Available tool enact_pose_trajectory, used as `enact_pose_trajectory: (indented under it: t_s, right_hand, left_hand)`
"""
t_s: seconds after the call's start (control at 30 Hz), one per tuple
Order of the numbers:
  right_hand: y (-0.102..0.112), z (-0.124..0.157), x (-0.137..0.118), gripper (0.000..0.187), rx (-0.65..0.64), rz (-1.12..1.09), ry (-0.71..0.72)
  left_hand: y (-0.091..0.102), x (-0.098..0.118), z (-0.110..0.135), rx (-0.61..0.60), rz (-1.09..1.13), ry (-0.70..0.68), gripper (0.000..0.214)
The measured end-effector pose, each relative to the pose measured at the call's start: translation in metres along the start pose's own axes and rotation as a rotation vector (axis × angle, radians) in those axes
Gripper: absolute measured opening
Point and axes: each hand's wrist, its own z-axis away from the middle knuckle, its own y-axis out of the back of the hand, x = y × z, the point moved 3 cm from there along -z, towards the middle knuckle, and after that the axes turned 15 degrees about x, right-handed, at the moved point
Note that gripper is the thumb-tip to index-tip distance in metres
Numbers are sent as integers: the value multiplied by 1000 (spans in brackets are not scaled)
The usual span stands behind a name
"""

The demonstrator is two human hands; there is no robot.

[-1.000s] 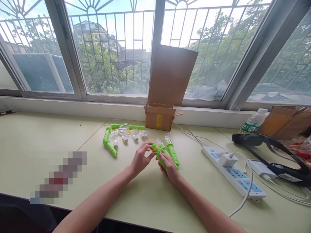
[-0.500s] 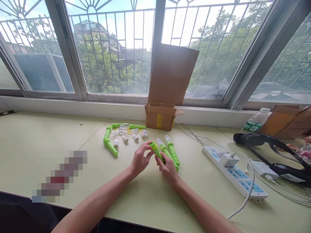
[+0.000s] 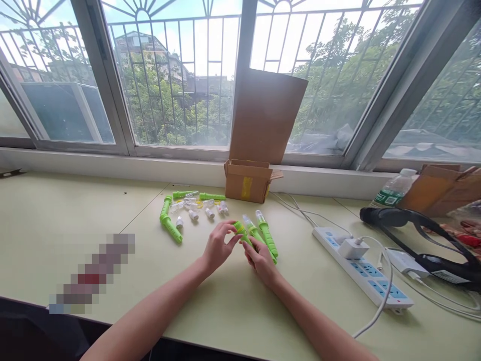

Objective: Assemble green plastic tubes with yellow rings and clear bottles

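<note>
My right hand (image 3: 259, 259) is wrapped round the lower part of a green plastic tube (image 3: 242, 233) at the middle of the pale green table (image 3: 75, 215). My left hand (image 3: 218, 246) pinches the tube's upper, capped end with its fingertips. Two more green tubes with clear tips (image 3: 266, 232) lie just right of my hands. Further back lie a bent green tube (image 3: 168, 222), straight green tubes (image 3: 210, 196) and several small clear and white caps (image 3: 195, 208).
A small open cardboard box (image 3: 248, 180) stands at the window sill with a cardboard sheet (image 3: 266, 115) behind it. A white power strip (image 3: 363, 268) with a charger and cables lies at the right, beyond it a black headset (image 3: 417, 225), a water bottle (image 3: 393, 190) and another box (image 3: 447, 188).
Both hands stay on the green tube. The tube's capped end tilted slightly between frames, and my left fingers shifted on it.
</note>
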Motion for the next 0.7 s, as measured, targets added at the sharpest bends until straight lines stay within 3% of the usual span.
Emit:
enact_pose_trajectory:
  t_s: [0.17,0.37,0.57,0.7]
  right_hand:
    - [2,0,-2,32,-49,-82,-80]
    - [0,-2,4,32,-75,-54,-71]
    - [-1,1,0,29,148,237,183]
    - [0,2,-1,28,161,309,236]
  left_hand:
    - [0,4,-2,-38,31,-11,8]
    - [-1,0,3,-12,71,5,9]
    - [3,1,4,53,13,-18,9]
    - [5,6,2,55,-51,-62,9]
